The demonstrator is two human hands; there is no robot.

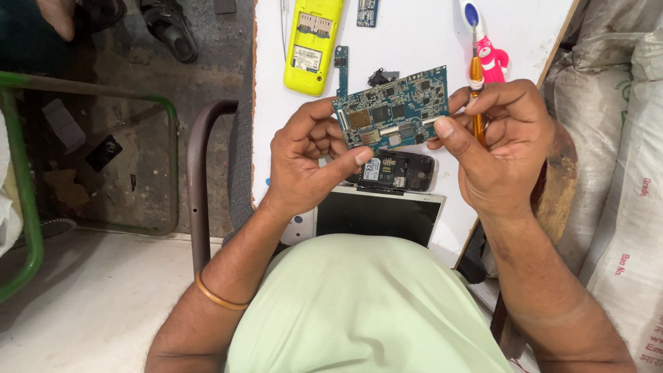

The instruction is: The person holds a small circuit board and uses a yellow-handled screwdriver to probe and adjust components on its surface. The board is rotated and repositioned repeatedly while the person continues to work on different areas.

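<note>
A teal circuit board (394,107) with chips and metal shields is held up between both hands above a white table (414,41). My left hand (307,155) pinches its left and lower edge with thumb and fingers. My right hand (501,141) grips the board's right edge with the thumb, and also holds an orange-handled screwdriver (476,93) upright between its fingers. Under the board lies a black phone body (400,171) with its back off, and nearer me a tablet (376,214) with a dark screen and white frame.
A yellow phone shell (312,43), a small narrow circuit strip (341,65), another small board (367,12), a small black part (382,74) and a pink toy figure (492,61) lie on the table. White sacks (621,138) stand at the right. A chair's metal frame (197,173) stands left.
</note>
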